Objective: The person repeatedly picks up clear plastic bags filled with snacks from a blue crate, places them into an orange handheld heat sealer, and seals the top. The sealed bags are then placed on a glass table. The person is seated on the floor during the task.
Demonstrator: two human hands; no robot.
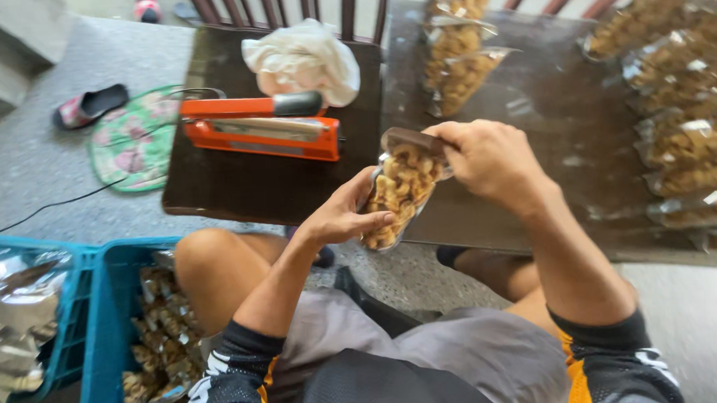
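Two bare hands are working one clear plastic snack bag (401, 193) in the head view, held in the air above the near edge of the glossy brown worktop (525, 111), over the person's knees. Left hand (339, 216) is cupping the bag's lower side, fingers wrapping the crinkly film, grip closed on it. Right hand (487, 158) is pinching the folded top edge of the bag, grip closed there too. Bag is bulging with lumpy golden fried pieces.

Orange impulse sealer (261, 129), long and boxy with a black knob on its arm, is sitting on a dark square stool (235, 183), well apart from the bag. Crumpled white plastic sack (302, 57) is lying just behind the sealer. Filled clear packets (686, 127) are lying in rows on the worktop at right, more packets (457, 53) stacked at the far edge. Blue slatted plastic crate (107, 321) at lower left is holding more shiny packets. Round floral mat (130, 140) and sandal (88, 105) are lying on the grey speckled floor.
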